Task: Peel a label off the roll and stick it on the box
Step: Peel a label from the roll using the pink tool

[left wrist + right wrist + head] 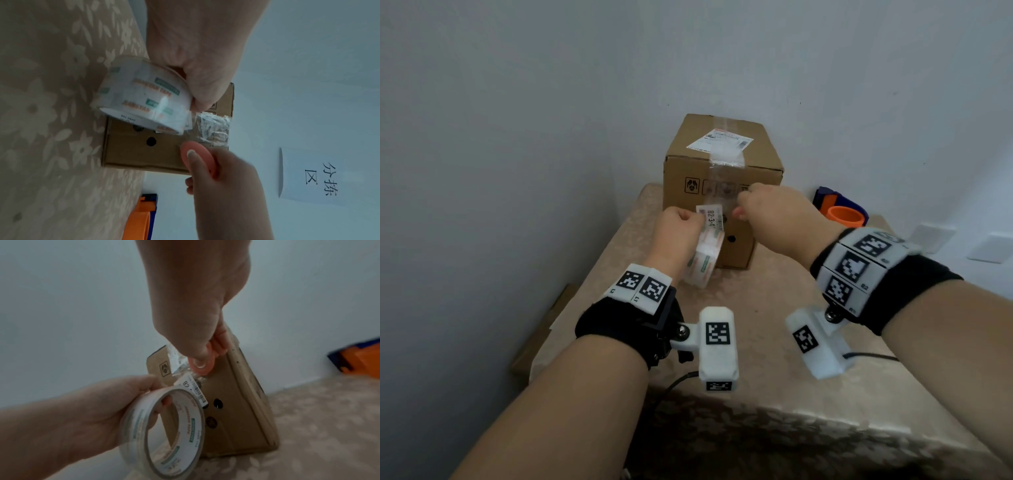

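Sticking step: left hand [676, 229] grips tape roll [164, 430], right hand [774, 212] fingertips press label [711, 216] onto cardboard box [722, 161]; next smooth it flat

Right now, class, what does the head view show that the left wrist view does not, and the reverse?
Only the head view shows the shipping label on top of the box and both wrist straps. Only the left wrist view shows the paper sign on the wall. Both show the left hand gripping the roll, the right hand at the box front, and the orange dispenser.
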The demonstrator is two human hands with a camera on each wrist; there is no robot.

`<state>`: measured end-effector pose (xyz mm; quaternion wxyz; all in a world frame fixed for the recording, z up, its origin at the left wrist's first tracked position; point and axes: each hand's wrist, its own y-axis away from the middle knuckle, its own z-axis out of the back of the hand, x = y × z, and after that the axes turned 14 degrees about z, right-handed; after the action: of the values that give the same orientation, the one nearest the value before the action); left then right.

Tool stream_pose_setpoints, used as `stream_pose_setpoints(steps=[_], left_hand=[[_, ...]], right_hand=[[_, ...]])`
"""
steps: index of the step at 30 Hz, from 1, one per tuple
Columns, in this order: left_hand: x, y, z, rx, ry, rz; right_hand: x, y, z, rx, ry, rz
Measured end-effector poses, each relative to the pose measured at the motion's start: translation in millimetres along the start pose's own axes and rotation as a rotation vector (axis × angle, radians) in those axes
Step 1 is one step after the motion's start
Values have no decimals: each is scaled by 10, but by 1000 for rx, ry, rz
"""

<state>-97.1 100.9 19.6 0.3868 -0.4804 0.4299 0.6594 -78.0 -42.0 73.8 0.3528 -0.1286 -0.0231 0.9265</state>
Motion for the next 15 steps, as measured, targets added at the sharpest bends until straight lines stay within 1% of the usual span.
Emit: stream_pose_setpoints(steps=[3, 5, 6, 10, 13, 15], left_hand=[[-10, -10, 10, 10, -32, -12], [-19, 5, -5, 15, -39, -15], [-19, 11, -19, 17, -43, -16], [-29, 65, -81, 65, -94, -36], [-30, 104, -135, 131, -158, -86], [-30, 139, -192, 181, -213, -109]], right_hand=[[-76, 167, -114, -212, -297, -117], [-82, 254, -182, -351, -430, -172], [-94, 297, -233, -397, -473, -194], [-163, 434, -433, -525, -568, -338], [-264, 549, -624, -630, -770, -483], [-348, 646, -736, -667, -892, -589]])
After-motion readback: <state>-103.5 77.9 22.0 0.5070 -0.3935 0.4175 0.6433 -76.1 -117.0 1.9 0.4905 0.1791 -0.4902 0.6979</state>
